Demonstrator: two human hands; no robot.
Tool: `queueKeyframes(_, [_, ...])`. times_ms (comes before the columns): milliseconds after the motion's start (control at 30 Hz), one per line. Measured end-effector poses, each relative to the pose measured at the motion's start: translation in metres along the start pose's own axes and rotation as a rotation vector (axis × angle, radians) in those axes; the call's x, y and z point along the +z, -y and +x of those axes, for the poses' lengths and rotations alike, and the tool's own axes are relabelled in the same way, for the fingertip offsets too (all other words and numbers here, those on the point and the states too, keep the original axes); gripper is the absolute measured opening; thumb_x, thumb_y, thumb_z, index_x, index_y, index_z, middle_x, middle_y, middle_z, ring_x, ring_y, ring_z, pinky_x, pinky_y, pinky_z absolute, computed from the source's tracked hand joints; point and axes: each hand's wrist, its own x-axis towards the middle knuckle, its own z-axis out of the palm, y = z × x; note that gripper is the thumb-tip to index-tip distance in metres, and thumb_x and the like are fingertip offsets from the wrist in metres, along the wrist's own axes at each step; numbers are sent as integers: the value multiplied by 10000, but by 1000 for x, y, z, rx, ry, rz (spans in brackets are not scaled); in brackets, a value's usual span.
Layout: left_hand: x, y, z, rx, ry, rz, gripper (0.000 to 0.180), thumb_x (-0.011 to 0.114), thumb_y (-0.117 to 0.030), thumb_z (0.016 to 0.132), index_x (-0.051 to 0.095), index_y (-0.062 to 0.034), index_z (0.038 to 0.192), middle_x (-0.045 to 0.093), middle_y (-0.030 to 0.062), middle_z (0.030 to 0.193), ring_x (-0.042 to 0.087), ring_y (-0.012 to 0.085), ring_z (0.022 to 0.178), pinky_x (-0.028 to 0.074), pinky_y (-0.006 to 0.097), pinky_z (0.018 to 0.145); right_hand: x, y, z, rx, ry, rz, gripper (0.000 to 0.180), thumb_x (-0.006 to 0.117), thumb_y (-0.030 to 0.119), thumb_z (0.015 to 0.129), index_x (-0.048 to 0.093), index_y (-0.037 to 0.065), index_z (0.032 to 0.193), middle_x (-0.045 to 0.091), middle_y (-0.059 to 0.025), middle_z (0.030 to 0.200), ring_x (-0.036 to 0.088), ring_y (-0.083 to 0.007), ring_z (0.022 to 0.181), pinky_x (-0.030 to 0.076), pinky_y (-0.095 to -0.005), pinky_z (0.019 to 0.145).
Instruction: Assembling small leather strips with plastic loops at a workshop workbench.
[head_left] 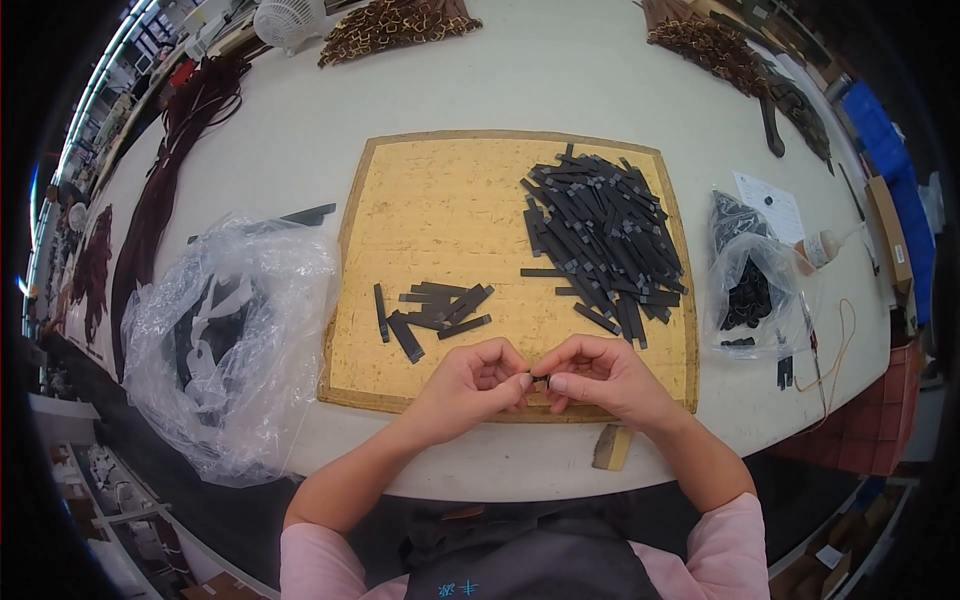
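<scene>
My left hand [483,377] and my right hand [608,380] meet over the front edge of a yellow board [440,205]. Between their pinched fingertips is a small black piece [540,378], mostly hidden by fingers and thumbs; it looks like one of the black strips. Beyond my right hand lies a big heap of short black strips [605,235] with greyish ends. A smaller loose group of black strips [440,305] rests on the board beyond my left hand.
Left of the board sits a crumpled clear plastic bag [290,270] with dark pieces inside. On the right, another clear bag [775,335] holds small black parts, beside a paper sheet [765,200]. A yellow-grey block [612,447] lies near the table's front edge. Dark red straps [165,210] hang along the left.
</scene>
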Motion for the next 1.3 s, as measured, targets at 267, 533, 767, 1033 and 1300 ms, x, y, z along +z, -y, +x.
queueKeyframes(267, [1, 1, -1, 66, -34, 248, 103, 685, -73, 937, 615, -5, 968, 672, 8, 876, 648, 52, 809, 531, 209, 720, 0, -4, 5, -26, 23, -28, 126, 667, 98, 965, 635, 6, 1046, 675, -44, 956, 662, -94, 839, 565, -244, 768])
queueKeyframes(533, [-5, 1, 5, -10, -23, 108, 110, 683, -92, 944, 608, -12, 951, 680, 27, 876, 655, 66, 790, 540, 220, 701, 6, -9, 6, -61, -94, -60, 113, 667, 77, 948, 598, 14, 1010, 652, -43, 907, 663, -100, 820, 571, -252, 759])
queueKeyframes(767, [-3, -2, 4, 6, -29, 78, 126, 677, -109, 946, 603, -7, 934, 648, 8, 786, 612, 49, 720, 513, 211, 653, 6, 0, 8, 25, -101, -68, 143, 691, 94, 932, 606, -6, 988, 658, -47, 888, 640, -86, 778, 545, -241, 704])
queueKeyframes(1033, [1, 2, 7, 27, -74, 166, 118, 680, -91, 933, 604, -5, 905, 625, -18, 754, 563, 19, 669, 475, 186, 606, 8, -6, 8, 15, -141, -215, 141, 698, 105, 920, 620, -3, 968, 658, -24, 816, 617, -67, 714, 496, -222, 639])
queueKeyframes(1300, [-5, -1, 9, 37, -83, 209, 80, 664, -59, 923, 614, 2, 909, 630, -19, 763, 576, 16, 675, 484, 184, 611, 8, -3, 14, 8, -141, -259, 121, 686, 93, 913, 617, -3, 934, 647, -25, 788, 609, -60, 691, 510, -221, 623])
